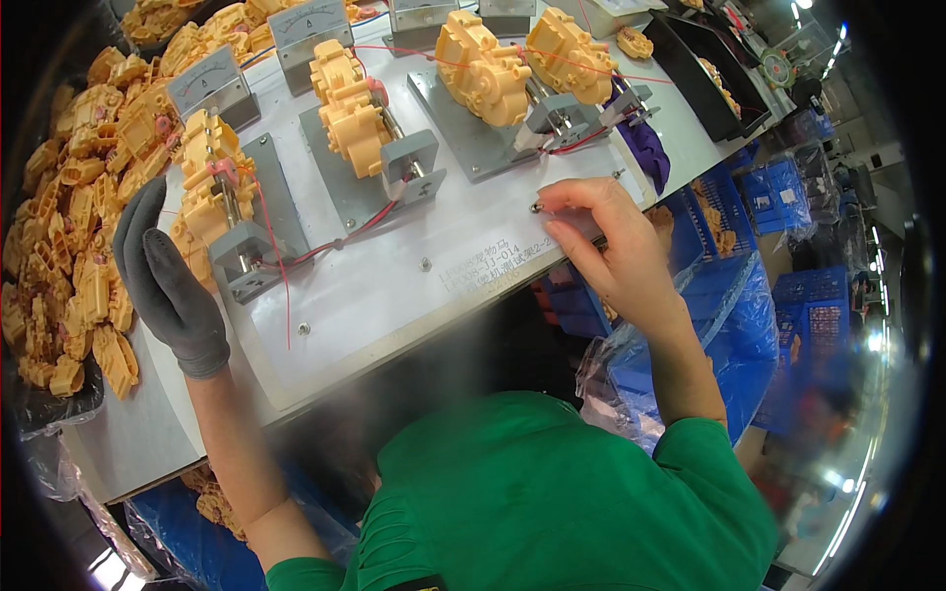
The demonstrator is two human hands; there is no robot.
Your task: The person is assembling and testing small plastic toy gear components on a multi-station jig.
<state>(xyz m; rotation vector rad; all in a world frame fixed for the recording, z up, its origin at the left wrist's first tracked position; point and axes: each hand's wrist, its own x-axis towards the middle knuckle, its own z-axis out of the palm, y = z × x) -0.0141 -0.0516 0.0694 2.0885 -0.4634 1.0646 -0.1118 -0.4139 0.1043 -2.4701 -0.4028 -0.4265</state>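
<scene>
Left hand: the left hand [169, 286] wears a dark grey knit glove and rests flat at the left edge of the white test board [394, 286], fingers straight and spread, gripping nothing.
Nearest to it: the first yellow plastic gearbox housing [209, 167], clamped in a grey metal fixture [258, 231], sits just beside the gloved fingertips; a thin red wire [281, 261] runs across that fixture.
Right hand: the bare right hand [609, 251] hovers over the board's right edge, thumb and forefinger pinched together on a small dark metal pin [537, 208]; the other fingers are curled in.
Pin's place: at the board's right side, just in front of the fourth fixture.
Other fixtures: three more yellow gearbox housings [480, 67] stand in a row of grey clamps toward the back.
Meters: grey analogue panel meters [209, 84] stand behind the fixtures.
Loose parts: a heap of yellow plastic housings [74, 246] fills the table's left side.
Right of table: blue plastic crates [778, 192] and clear bags.
Clothing: a green short-sleeved shirt [552, 492].
</scene>
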